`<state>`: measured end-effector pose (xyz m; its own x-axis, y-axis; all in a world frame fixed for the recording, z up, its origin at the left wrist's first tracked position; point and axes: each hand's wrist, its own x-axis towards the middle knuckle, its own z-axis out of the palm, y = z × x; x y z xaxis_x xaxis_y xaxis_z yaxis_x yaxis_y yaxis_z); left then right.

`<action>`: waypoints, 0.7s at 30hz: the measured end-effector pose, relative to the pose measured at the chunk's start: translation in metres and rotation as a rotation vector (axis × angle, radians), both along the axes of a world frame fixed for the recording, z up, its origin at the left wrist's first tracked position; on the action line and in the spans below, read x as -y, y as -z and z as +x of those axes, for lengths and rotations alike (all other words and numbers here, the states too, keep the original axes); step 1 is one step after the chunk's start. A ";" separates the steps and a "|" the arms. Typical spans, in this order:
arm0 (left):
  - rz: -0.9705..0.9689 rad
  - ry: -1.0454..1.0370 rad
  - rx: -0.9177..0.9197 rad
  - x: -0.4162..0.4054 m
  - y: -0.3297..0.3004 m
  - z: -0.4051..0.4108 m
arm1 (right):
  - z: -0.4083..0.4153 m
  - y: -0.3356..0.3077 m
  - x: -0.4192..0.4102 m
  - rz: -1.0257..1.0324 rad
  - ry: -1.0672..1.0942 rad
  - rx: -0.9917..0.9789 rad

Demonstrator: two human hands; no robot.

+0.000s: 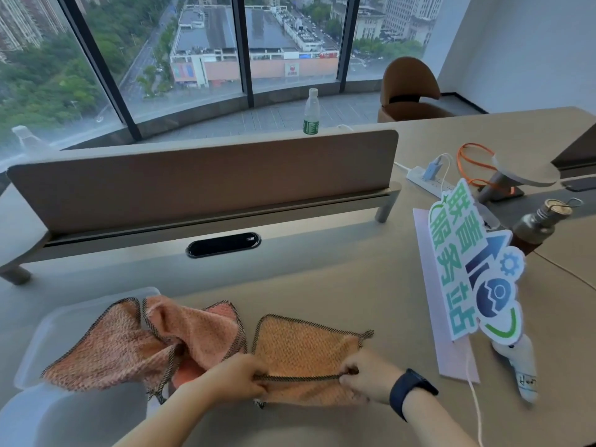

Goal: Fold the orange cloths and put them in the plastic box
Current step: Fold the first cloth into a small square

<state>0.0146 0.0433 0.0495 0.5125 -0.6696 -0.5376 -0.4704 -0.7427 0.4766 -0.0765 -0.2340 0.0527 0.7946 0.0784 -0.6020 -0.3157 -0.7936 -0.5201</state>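
An orange cloth (306,346) with a dark stitched border lies on the desk in front of me. My left hand (235,377) pinches its near edge at the left and my right hand (367,375) pinches the same edge at the right, the border stretched taut between them. A heap of crumpled orange cloths (145,343) lies to the left, partly over a clear plastic box (48,333) at the desk's left side. A black watch sits on my right wrist.
A brown divider panel (206,179) runs across the back of the desk. A colourful sign (474,269) on a pink sheet, a metal flask (541,221), a power strip (425,179) and an orange cable lie to the right. A water bottle (311,112) stands behind the divider.
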 end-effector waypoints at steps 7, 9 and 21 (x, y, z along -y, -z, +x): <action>-0.207 -0.526 0.079 0.027 0.003 0.029 | 0.028 0.008 0.017 -0.152 0.189 0.020; -0.208 -0.621 0.123 0.038 0.010 0.038 | 0.035 0.015 0.022 -0.193 0.250 0.030; -0.069 -0.772 0.240 0.058 0.057 0.048 | 0.031 0.055 0.026 -0.128 0.548 0.193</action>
<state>0.0624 -0.0143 -0.0079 0.9397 -0.1074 -0.3247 0.0675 -0.8725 0.4840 -0.0460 -0.2604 -0.0022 0.7949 -0.4374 -0.4205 -0.6062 -0.6019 -0.5198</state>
